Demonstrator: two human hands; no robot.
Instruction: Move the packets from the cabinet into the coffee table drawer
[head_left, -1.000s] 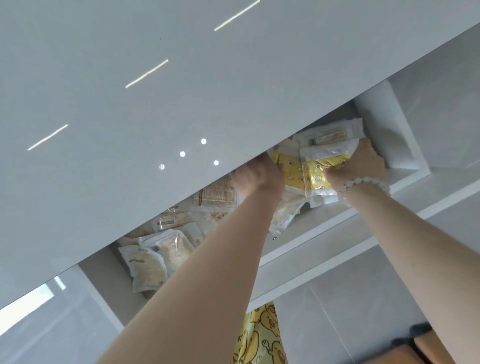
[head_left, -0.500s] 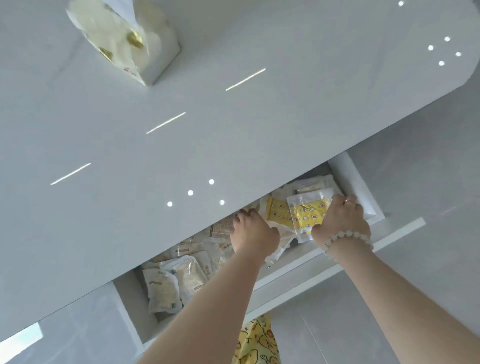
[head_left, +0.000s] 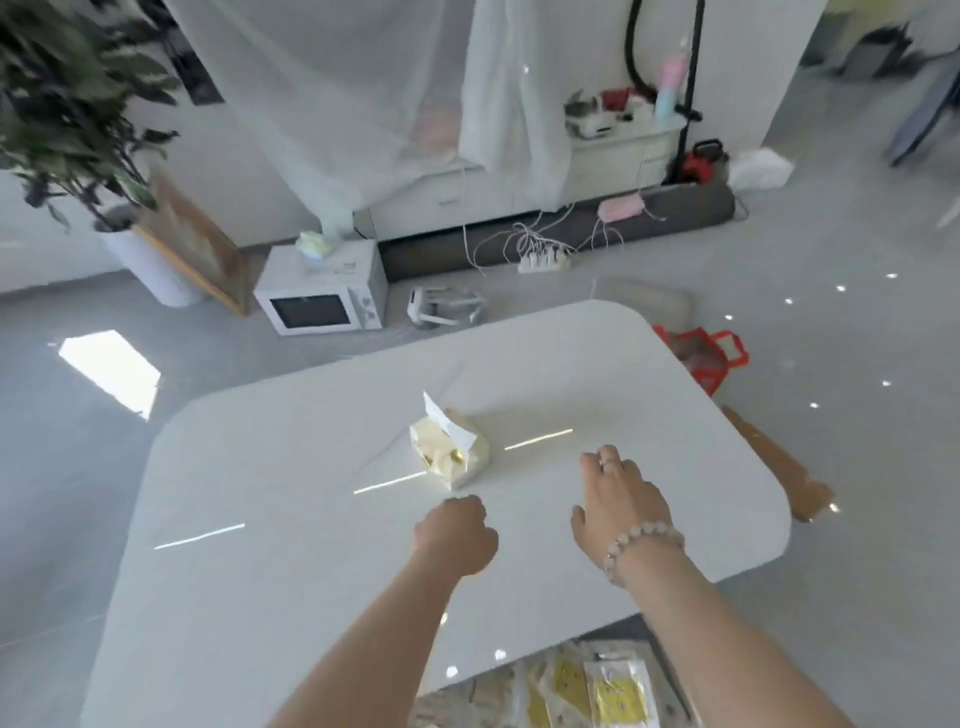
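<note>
The left forearm (head_left: 374, 644) and the right forearm (head_left: 727, 639), in the lower part of the frame, are both bare. The left hand (head_left: 457, 535) is bare too. Right of centre, the right hand (head_left: 618, 499) has at its wrist a bracelet (head_left: 641, 540) of round, pale, milky beads. One finger carries a thin pale ring (head_left: 608, 462).

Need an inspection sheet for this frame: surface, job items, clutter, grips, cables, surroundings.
Surface: white coffee table top, glossy, with streaks of reflected light.
Job's things: packets visible below the table's near edge.
Clutter: tissue pack on the table, mid-top.
Grips: left hand has curled fingers and holds nothing seen; right hand has straight fingers and is empty. Both are over the table.
Cables: white leads run into a power strip on the floor.
Surroundings: microwave on the floor, potted plant, red bag.
</note>
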